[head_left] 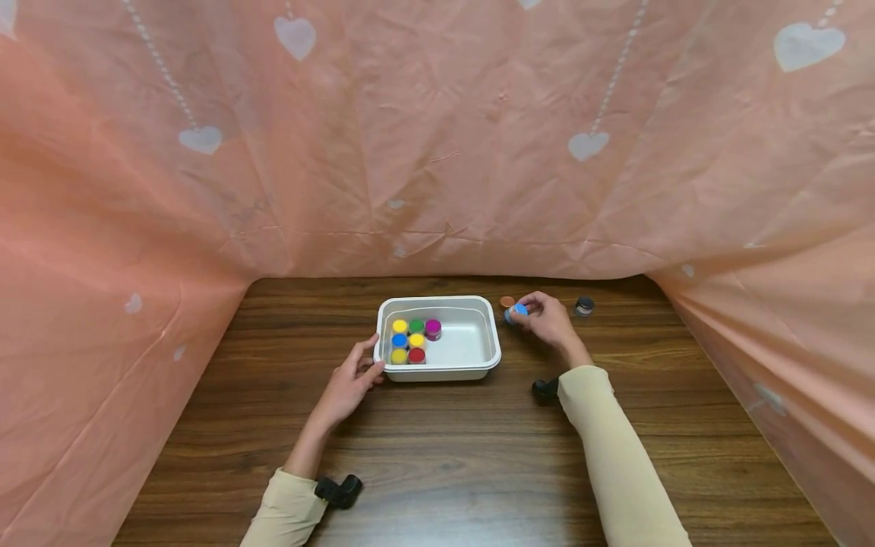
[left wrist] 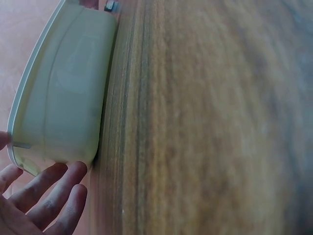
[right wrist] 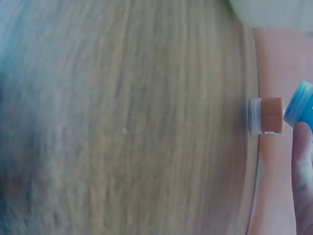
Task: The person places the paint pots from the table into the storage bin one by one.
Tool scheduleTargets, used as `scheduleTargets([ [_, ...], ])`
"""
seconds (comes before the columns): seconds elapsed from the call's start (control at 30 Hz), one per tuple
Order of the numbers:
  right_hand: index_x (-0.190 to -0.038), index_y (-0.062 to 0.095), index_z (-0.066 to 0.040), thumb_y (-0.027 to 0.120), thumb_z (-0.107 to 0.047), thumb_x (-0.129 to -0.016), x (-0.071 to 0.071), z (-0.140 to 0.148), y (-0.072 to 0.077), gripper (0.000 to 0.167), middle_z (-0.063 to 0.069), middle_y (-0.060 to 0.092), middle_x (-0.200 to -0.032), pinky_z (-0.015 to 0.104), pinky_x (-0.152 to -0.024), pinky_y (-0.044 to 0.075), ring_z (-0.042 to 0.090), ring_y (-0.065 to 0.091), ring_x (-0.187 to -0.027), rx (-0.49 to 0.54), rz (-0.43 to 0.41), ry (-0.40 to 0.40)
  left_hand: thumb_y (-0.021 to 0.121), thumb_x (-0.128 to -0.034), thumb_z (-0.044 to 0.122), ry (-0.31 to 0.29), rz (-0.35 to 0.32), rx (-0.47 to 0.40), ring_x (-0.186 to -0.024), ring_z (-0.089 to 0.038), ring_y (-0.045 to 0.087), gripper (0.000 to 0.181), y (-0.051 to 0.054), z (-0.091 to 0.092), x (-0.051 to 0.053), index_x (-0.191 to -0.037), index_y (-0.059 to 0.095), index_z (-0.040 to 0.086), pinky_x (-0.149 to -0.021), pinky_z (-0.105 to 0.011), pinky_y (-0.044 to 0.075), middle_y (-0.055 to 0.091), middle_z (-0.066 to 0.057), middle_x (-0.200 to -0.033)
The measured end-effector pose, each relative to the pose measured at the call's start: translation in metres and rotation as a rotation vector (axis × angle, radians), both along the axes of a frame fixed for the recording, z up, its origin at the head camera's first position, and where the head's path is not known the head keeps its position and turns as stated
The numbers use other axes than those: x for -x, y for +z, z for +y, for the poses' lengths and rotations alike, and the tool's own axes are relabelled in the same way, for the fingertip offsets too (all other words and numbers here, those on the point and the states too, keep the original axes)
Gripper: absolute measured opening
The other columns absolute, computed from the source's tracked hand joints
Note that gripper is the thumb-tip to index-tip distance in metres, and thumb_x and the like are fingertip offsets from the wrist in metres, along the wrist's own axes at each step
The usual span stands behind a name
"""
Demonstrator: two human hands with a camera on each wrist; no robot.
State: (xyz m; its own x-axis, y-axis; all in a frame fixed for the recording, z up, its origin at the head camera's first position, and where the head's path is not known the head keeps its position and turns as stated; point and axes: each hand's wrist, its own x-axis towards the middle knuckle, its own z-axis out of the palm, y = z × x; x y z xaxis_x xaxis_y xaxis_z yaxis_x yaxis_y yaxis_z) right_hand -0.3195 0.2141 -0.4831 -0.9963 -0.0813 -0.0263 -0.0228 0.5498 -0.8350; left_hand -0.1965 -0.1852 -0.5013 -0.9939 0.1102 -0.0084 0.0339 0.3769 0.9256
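Observation:
A white plastic tray (head_left: pixel 478 367) stands on the table, with several small round jars with coloured lids gathered at its left side, among them a purple-lidded jar (head_left: pixel 433 328) and a red-lidded jar (head_left: pixel 417 355). My left hand (head_left: pixel 350 384) rests against the tray's left end, its fingers extended and touching the wall in the left wrist view. To the right of the tray, my right hand (head_left: pixel 547 319) pinches a small blue-lidded jar (head_left: pixel 517 312), tilted, thumb against it in the right wrist view. Just behind it stands an orange-lidded jar (right wrist: pixel 266 115).
A black-lidded jar (head_left: pixel 584 306) stands right of my right hand near the table's back. Pink cloth (head_left: pixel 437 190) with white hearts hangs behind and along both sides of the wooden table (head_left: pixel 437 448). Black wrist cameras sit below both hands.

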Motion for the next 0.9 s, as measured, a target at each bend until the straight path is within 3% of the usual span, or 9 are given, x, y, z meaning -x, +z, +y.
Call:
scheduleTargets([
  [0.23, -0.126, 0.06, 0.003, 0.075, -0.02, -0.097, -0.002, 0.002, 0.007, 0.04, 0.024, 0.067, -0.121, 0.043, -0.089, 0.06, 0.029, 0.074, -0.096, 0.069, 0.033, -0.023, 0.06, -0.1067, 0.027, 0.0, 0.0, -0.01, -0.1, -0.036, 0.073, 0.054, -0.001, 0.0, 0.001, -0.157, 0.043, 0.017, -0.09, -0.051, 0.059, 0.071, -0.023, -0.124],
  [0.33, -0.129, 0.059, 0.004, 0.074, -0.016, -0.097, -0.003, 0.002, 0.008, 0.04, 0.025, 0.066, -0.124, 0.038, -0.088, 0.06, 0.025, 0.075, -0.097, 0.076, 0.053, -0.011, 0.06, -0.1067, 0.026, 0.004, 0.001, -0.004, -0.099, -0.035, 0.074, 0.053, -0.002, 0.0, 0.001, -0.157, 0.043, 0.018, -0.089, -0.049, 0.059, 0.072, -0.023, -0.123],
  [0.43, -0.136, 0.06, 0.001, 0.072, -0.014, -0.099, -0.004, 0.001, 0.01, 0.042, 0.025, 0.065, -0.128, 0.038, -0.09, 0.059, 0.031, 0.074, -0.102, 0.064, 0.062, 0.019, 0.06, -0.1065, 0.025, 0.007, 0.003, 0.005, -0.098, -0.033, 0.074, 0.054, -0.002, -0.001, 0.001, -0.157, 0.043, 0.018, -0.088, -0.048, 0.059, 0.072, -0.022, -0.122],
  [0.6, -0.147, 0.057, -0.01, 0.065, -0.018, -0.103, -0.006, -0.003, 0.015, 0.046, 0.027, 0.058, -0.135, 0.051, -0.094, 0.056, 0.045, 0.07, -0.106, 0.037, 0.059, 0.085, 0.061, -0.106, 0.023, 0.013, 0.002, 0.011, -0.097, -0.032, 0.074, 0.054, -0.004, 0.0, 0.002, -0.157, 0.044, 0.019, -0.087, -0.046, 0.06, 0.073, -0.021, -0.121],
  [0.8, -0.145, 0.059, -0.01, 0.063, -0.018, -0.105, -0.009, -0.007, 0.019, 0.041, 0.024, 0.044, -0.135, 0.042, -0.091, 0.057, 0.031, 0.068, -0.1, 0.052, 0.079, 0.059, 0.06, -0.1066, 0.024, 0.004, 0.002, 0.002, -0.099, -0.033, 0.074, 0.054, -0.002, 0.0, 0.002, -0.157, 0.043, 0.018, -0.087, -0.047, 0.06, 0.072, -0.021, -0.123],
  [0.9, -0.143, 0.057, -0.003, 0.062, -0.011, -0.104, -0.011, -0.009, 0.024, 0.041, 0.026, 0.042, -0.137, 0.041, -0.091, 0.059, 0.036, 0.069, -0.1, 0.138, 0.082, 0.07, 0.06, -0.1067, 0.025, 0.0, -0.004, -0.004, -0.099, -0.034, 0.074, 0.054, -0.001, 0.0, 0.001, -0.157, 0.043, 0.018, -0.088, -0.048, 0.059, 0.071, -0.022, -0.124],
])
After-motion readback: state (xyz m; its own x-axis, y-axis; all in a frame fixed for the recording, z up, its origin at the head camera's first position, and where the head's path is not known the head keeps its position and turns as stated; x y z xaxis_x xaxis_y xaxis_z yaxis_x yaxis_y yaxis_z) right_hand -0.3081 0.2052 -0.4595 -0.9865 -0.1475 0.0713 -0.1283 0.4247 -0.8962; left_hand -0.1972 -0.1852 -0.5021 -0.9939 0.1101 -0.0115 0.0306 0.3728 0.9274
